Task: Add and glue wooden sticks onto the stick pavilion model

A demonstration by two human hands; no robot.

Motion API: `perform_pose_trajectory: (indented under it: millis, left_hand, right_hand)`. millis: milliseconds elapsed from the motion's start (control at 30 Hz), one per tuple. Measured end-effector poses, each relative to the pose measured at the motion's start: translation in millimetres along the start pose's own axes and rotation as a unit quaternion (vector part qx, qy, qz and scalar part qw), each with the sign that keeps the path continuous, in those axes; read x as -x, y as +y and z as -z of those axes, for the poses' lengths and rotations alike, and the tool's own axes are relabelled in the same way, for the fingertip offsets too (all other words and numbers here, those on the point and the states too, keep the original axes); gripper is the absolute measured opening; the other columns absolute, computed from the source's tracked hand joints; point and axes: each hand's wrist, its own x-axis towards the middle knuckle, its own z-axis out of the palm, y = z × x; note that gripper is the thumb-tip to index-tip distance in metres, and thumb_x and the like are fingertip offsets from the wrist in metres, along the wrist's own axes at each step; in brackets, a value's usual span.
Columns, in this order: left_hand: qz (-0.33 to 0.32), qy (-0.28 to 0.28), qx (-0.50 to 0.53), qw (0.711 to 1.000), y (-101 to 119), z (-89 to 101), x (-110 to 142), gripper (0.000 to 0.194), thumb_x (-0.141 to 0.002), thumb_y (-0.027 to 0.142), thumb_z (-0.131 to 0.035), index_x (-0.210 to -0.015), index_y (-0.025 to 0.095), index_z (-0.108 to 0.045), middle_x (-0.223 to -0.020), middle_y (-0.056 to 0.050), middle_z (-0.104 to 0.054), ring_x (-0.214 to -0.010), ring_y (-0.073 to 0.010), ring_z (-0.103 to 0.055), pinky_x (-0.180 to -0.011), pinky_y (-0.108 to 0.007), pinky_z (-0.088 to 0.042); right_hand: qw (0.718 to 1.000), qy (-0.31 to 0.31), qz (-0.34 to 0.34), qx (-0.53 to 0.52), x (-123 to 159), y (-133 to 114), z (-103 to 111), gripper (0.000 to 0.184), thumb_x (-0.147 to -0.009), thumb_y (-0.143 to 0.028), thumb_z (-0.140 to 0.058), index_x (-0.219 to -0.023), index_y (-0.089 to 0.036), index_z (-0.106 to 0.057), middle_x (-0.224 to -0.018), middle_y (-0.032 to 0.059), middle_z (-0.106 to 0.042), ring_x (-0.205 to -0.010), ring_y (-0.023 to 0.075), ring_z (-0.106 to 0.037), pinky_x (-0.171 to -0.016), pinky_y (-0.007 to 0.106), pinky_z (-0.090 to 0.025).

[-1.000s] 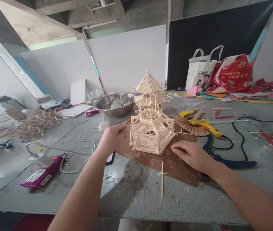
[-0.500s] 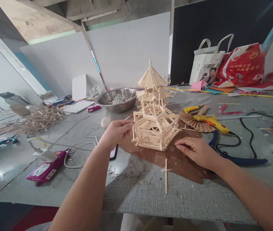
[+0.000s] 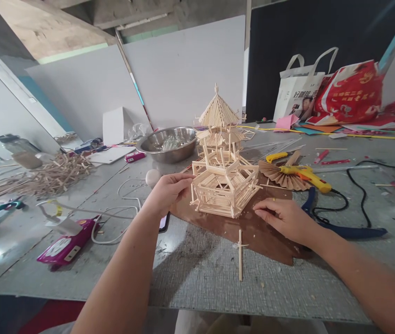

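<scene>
The tower (image 3: 227, 178), built of pale sticks with a peaked roof, stands upright on the brown board (image 3: 265, 242). Clock directions below are taken from the tower, 12 pointing away from the person.

The left hand (image 3: 169, 189) is at 9 o'clock. Its fingers are narrow, their tips at the tower's lower wall; whether they grip a stick cannot be told. The right hand (image 3: 284, 218) is at 4 o'clock, low over the board, just beside the tower and apart from it. Its fingers are curled with the thumb close by; whether anything lies between them cannot be told.

A crossed stick (image 3: 241, 260) lies between 5 and 6 o'clock, near the table's edge. At 3 o'clock, the glue gun (image 3: 310, 178) lies against the pleated fan (image 3: 281, 178). Blue handles (image 3: 353, 232) lie beyond the right hand. The phone (image 3: 164, 222), at 8 o'clock, is partly hidden by the left forearm; the purple power strip (image 3: 67, 246) lies farther out. The metal bowl (image 3: 174, 157) is at 10 o'clock.
</scene>
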Motion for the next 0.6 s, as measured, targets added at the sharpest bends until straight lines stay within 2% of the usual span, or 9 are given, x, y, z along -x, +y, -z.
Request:
perform_pose_trajectory:
  millis: [233, 467, 600]
  left_hand:
    - [-0.020, 0.000, -0.006, 1.000, -2.9, 0.3, -1.0, 0.026, -0.061, 0.029, -0.059, -0.080, 0.011, -0.065, -0.045, 0.005, -0.042, -0.040, -0.0029, -0.034, -0.038, -0.015, -0.022]
    - [-0.027, -0.004, 0.003, 1.000, -1.6, -0.3, 1.2, 0.026, -0.062, 0.028, -0.061, -0.082, 0.012, -0.065, -0.044, 0.006, -0.040, -0.038, -0.0016, -0.030, -0.035, -0.014, -0.018]
    - [-0.043, 0.007, 0.035, 0.998, -3.3, 3.5, 7.0, 0.027, -0.062, 0.029, -0.063, -0.084, 0.014, -0.065, -0.047, 0.005, -0.044, -0.039, -0.0012, -0.032, -0.035, -0.013, -0.021]
  right_hand:
    - [1.000, 0.005, 0.002, -0.010, -0.2, 0.2, -0.1, 0.019, -0.080, -0.027, -0.043, -0.081, -0.021, -0.060, -0.079, 0.0013, -0.065, -0.070, 0.0123, -0.059, -0.063, 0.023, -0.043]
    - [0.999, -0.028, 0.028, -0.004, 0.9, -5.4, -5.0, 0.020, -0.080, -0.029, -0.043, -0.087, -0.021, -0.060, -0.080, 0.0021, -0.064, -0.073, 0.0129, -0.057, -0.063, 0.024, -0.042]
    - [0.999, -0.034, 0.037, 0.007, 0.8, -6.7, -5.8, 0.020, -0.080, -0.028, -0.043, -0.089, -0.021, -0.060, -0.082, 0.0027, -0.063, -0.075, 0.0133, -0.056, -0.064, 0.024, -0.041]
